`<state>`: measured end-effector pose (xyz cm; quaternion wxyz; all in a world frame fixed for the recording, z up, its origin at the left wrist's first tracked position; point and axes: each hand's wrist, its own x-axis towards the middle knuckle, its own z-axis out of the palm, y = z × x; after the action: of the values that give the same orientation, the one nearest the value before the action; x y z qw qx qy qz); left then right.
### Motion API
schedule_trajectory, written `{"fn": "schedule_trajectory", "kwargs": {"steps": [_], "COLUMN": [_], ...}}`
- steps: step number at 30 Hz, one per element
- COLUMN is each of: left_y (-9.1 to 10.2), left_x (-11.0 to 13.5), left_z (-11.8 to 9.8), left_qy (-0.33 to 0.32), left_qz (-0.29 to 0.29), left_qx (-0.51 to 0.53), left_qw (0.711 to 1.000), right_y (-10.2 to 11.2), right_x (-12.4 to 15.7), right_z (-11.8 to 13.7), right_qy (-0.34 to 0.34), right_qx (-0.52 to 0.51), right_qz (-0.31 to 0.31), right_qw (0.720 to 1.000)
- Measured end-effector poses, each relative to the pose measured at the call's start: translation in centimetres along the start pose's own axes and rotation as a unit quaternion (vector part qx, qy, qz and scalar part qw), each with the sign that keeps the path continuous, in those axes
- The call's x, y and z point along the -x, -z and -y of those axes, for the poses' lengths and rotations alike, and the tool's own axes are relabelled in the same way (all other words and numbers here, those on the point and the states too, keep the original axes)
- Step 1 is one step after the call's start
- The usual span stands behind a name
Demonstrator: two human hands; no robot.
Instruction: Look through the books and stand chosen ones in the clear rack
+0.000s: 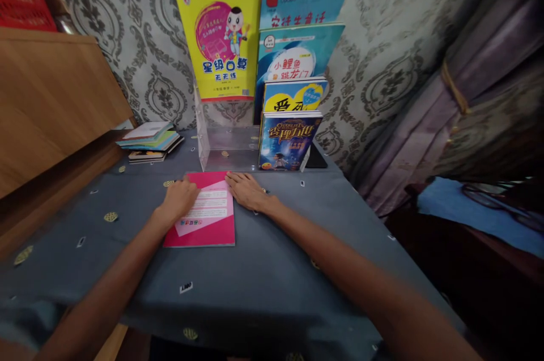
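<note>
A pink book with a white text panel lies flat on the cloth-covered table, its printing upside down to me. My left hand is closed at the book's left edge, with the fingers bent onto its upper left part. At the upper right corner, my right hand holds the other edge with fairly straight fingers; its thumb is hard to make out. Just beyond the book stands a clear acrylic rack. A yellow workbook is in its left side, and a blue book stands frontmost on the right.
Behind the blue book, a yellow-and-blue book and teal books rise in tiers. A pile of books lies at back left beside a wooden cabinet. A curtain hangs right; glasses rest on blue cloth.
</note>
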<state>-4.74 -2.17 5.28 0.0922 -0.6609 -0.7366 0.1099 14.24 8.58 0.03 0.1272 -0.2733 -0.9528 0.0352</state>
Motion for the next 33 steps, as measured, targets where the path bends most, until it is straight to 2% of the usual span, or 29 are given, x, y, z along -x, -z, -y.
{"fn": "schedule_trajectory", "kwargs": {"steps": [4,8,11,16,18,21,23,26,29,33], "left_y": [0.0,0.0,-0.6,-1.7,-1.5,-0.6,-0.1,-0.2,-1.1,-2.1], "left_x": [-0.2,0.7,1.4,2.4,3.4,5.6,7.0,8.4,8.6,8.3], "left_z": [-0.2,-0.9,-1.8,-2.6,-2.7,-2.8,-3.0,-3.3,-3.7,-4.0], "left_qy": [0.005,-0.006,-0.078,-0.231,-0.269,-0.306,-0.319,-0.319,-0.317,-0.312], "left_qz": [0.000,-0.024,-0.058,-0.096,-0.105,-0.086,-0.073,-0.087,-0.121,-0.172], "left_qx": [-0.011,-0.021,0.041,0.140,0.158,0.178,0.187,0.174,0.143,0.132], "left_qw": [1.000,0.999,0.994,0.958,0.944,0.931,0.926,0.927,0.930,0.925], "right_y": [-0.2,-0.4,-0.6,-0.7,-0.8,-0.9,-0.8,-0.6,-0.4,-0.1], "right_x": [-0.4,-0.4,-0.3,-0.3,-0.3,-0.3,-0.2,-0.1,0.4,2.2], "right_z": [-0.5,-0.7,-0.7,-0.9,-0.9,-1.0,-0.9,-0.6,-0.2,0.6], "right_qy": [-0.004,-0.011,-0.014,-0.009,-0.007,-0.009,-0.015,-0.021,-0.014,0.030], "right_qx": [-0.004,-0.016,-0.026,-0.035,-0.035,-0.034,-0.034,-0.033,-0.032,-0.078], "right_qz": [0.006,0.003,0.002,-0.003,-0.008,-0.013,-0.013,-0.022,-0.039,-0.065], "right_qw": [1.000,1.000,1.000,0.999,0.999,0.999,0.999,0.999,0.999,0.994]}}
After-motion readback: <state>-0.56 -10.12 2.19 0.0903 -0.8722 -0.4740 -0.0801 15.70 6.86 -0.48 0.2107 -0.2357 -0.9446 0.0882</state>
